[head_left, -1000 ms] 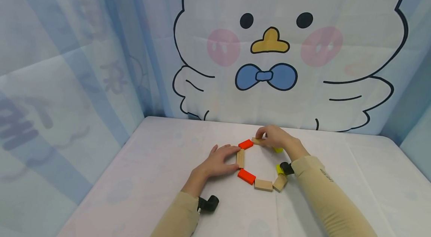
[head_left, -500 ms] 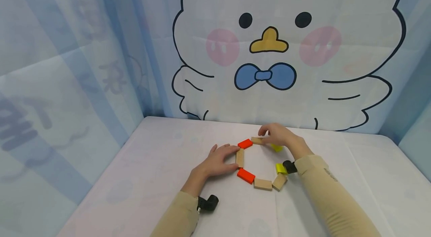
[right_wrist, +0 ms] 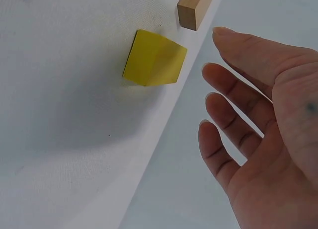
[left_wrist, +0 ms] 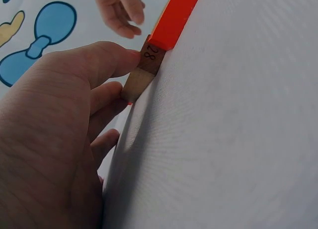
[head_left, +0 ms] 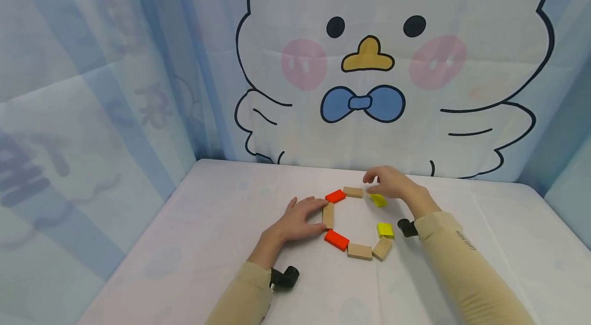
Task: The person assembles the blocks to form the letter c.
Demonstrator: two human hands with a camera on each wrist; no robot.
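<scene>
My left hand [head_left: 299, 220] rests at the left of a ring of small blocks. Its thumb and fingers hold the ends of a plain wooden block [head_left: 328, 216], whose side carries the number 28 in the left wrist view. At the far side, my right hand [head_left: 392, 182] hovers with loosely bent fingers and nothing in them. Just below it lies a yellow block [head_left: 378, 200], partly covered by the hand in the head view. A plain wooden block [head_left: 353, 192] sits to its left, apart from the fingertips, beside a red block [head_left: 335, 196].
A second red block [head_left: 336, 240], a wooden block [head_left: 359, 251], another wooden block [head_left: 382, 248] and a yellow block [head_left: 385, 230] curve round the near side. A gap parts the two yellow blocks. Behind the white table [head_left: 184, 243] hangs a printed curtain [head_left: 277, 130].
My right hand has let go of the far wooden block and moved right, over the far yellow block. The left hand stays on its wooden block.
</scene>
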